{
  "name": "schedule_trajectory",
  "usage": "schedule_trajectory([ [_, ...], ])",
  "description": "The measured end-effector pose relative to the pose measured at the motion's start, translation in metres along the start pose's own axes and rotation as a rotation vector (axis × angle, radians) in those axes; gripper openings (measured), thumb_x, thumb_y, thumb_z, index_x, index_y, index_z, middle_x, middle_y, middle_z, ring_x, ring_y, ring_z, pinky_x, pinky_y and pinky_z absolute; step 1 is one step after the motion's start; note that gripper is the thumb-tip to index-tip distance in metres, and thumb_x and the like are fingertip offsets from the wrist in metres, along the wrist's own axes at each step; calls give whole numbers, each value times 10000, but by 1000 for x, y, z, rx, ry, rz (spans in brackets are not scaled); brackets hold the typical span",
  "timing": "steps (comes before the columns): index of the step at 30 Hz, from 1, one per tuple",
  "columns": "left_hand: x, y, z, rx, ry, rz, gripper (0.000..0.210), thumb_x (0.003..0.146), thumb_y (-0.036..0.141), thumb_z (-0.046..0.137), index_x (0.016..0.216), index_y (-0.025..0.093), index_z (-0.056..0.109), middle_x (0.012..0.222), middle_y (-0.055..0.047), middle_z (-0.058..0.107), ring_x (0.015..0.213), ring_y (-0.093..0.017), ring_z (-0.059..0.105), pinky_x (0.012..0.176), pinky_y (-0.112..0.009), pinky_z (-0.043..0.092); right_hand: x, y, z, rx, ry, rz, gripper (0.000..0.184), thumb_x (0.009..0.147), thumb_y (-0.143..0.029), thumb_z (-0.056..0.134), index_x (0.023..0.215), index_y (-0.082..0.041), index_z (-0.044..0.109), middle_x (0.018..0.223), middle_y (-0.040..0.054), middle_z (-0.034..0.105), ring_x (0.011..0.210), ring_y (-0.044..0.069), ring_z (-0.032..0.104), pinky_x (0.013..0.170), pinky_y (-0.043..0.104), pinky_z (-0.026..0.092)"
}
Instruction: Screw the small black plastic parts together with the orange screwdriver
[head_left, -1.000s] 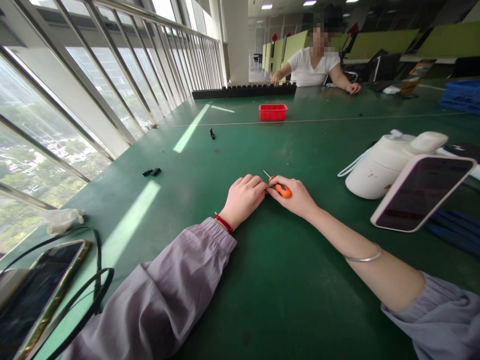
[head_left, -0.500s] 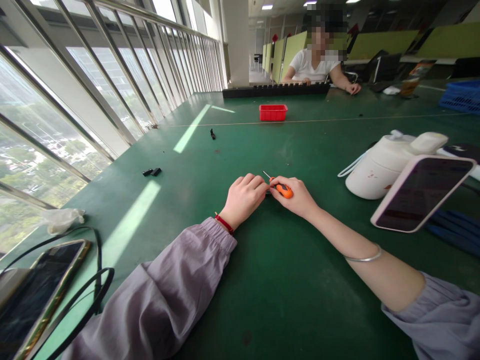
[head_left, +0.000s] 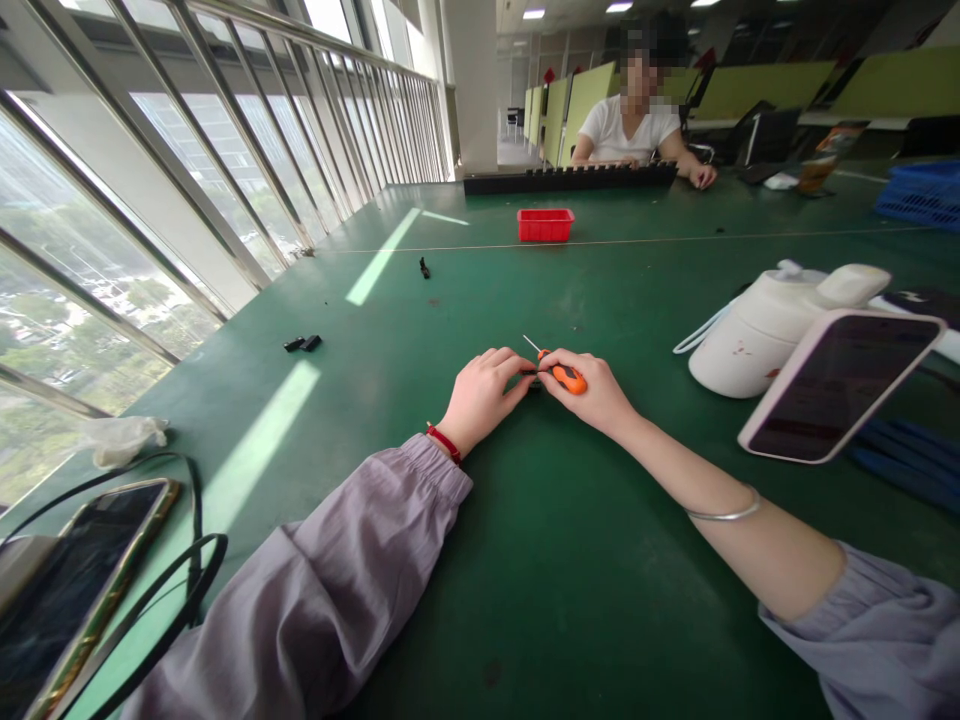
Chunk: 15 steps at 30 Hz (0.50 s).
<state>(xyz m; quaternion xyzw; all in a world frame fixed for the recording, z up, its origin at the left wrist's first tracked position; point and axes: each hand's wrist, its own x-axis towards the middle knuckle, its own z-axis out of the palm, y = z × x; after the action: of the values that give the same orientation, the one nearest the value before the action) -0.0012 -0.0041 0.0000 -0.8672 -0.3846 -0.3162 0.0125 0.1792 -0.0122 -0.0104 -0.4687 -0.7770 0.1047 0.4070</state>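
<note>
My right hand (head_left: 594, 388) is closed around an orange and black screwdriver (head_left: 568, 379), whose thin metal shaft points up and to the left, away from me. Close beside it, my left hand (head_left: 486, 392) pinches a small black part (head_left: 529, 373) between thumb and fingertips. The fingertips of both hands meet at this part, just above the green table (head_left: 570, 560). Fingers cover most of the part, so its exact kind does not show. Another dark bit lies just under the fingertips, mostly hidden.
Small black pieces (head_left: 302, 344) lie to the left, and another black piece (head_left: 424, 268) farther back. Beyond stands a red bin (head_left: 545, 225). At right are a white bottle (head_left: 750, 340) and a propped phone (head_left: 844, 385). A person (head_left: 630, 130) sits opposite behind a long black strip (head_left: 570, 180).
My left fingers have lifted and opened slightly, so the small black part shows between them. The screwdriver has barely moved. Across the table, the long black strip has shifted right.
</note>
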Motion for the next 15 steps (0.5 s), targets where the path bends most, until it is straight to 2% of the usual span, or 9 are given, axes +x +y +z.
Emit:
schedule_trajectory([
  [5,0,-1,1,-212,-6,-78,148,887,272,529,930,185,642,875,-26,631,835,-139,590,744,-250,465,-1,1,0,-5,-1,-8,103,814,-283,563,840,-203,622,832,19,678,717,166,580,718,284,439],
  [7,-1,-2,0,-228,0,-106,124,871,249,540,916,188,637,856,-20,623,827,-138,590,734,-247,464,-1,-1,-3,-33,47,-39,141,835,-278,547,917,-201,632,883,33,675,753,170,594,743,296,451],
  [10,0,-3,-3,-88,18,-141,103,851,220,544,899,188,630,859,-22,627,829,-152,584,733,-265,452,-2,-11,-10,-223,293,-152,235,853,-274,535,1041,-184,643,919,89,616,825,195,582,766,334,466],
  [12,3,-4,-7,98,-4,-102,109,857,217,527,883,180,627,867,-42,631,842,-181,576,739,-300,437,-4,-26,-13,-405,471,-289,216,826,-257,567,1006,-190,666,930,112,570,895,231,557,799,381,463],
  [15,10,-2,-9,293,-65,26,159,887,209,472,831,166,614,859,-80,626,872,-226,563,750,-350,417,-9,-59,-10,-442,471,-554,152,790,-199,601,922,-217,673,1045,111,556,1061,253,516,911,406,444],
])
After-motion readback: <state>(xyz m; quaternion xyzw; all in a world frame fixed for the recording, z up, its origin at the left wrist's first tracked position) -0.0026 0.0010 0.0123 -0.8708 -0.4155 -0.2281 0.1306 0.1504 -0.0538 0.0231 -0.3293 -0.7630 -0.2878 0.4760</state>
